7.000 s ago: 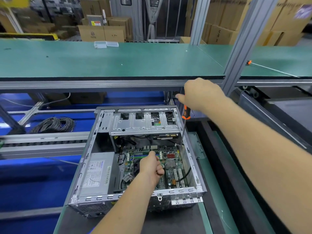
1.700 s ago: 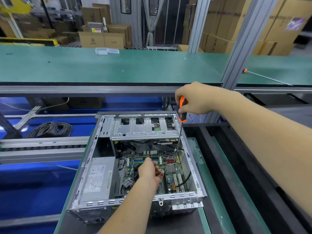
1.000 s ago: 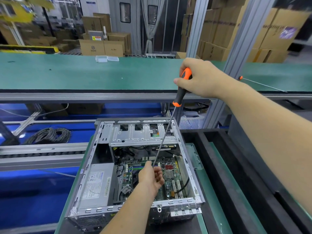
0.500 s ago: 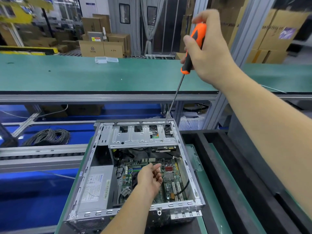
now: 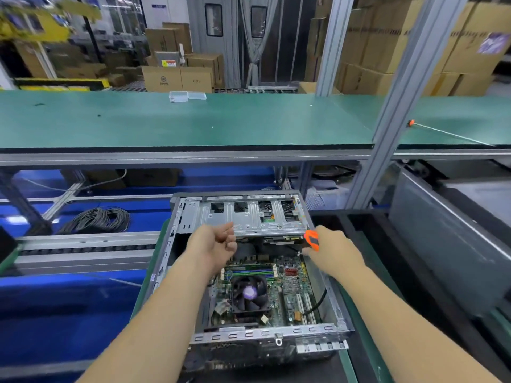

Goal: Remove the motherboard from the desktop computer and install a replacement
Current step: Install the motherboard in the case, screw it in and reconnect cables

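Observation:
The open desktop case point(image 5: 177, 261) lies on its side in front of me. Inside it sits the green motherboard point(image 5: 293, 283) with its black CPU fan point(image 5: 250, 295). My left hand point(image 5: 215, 244) hovers above the case near the silver drive cage point(image 5: 249, 217), fingers loosely curled, with nothing visible in it. My right hand point(image 5: 336, 255) grips the orange and black screwdriver point(image 5: 312, 239) over the case's right side. Only the handle's end shows; the shaft is hidden.
A green workbench point(image 5: 193, 123) spans the view above the case, with clear plastic boxes point(image 5: 187, 95) and a second screwdriver point(image 5: 414, 124) on it. An aluminium post point(image 5: 387, 139) rises at the right. Coiled cable point(image 5: 96, 219) lies to the left and black trays point(image 5: 401, 258) to the right.
My right hand swung the screwdriver up out of the case, then came down to the case's right side. My left hand lifted off the motherboard toward the drive cage.

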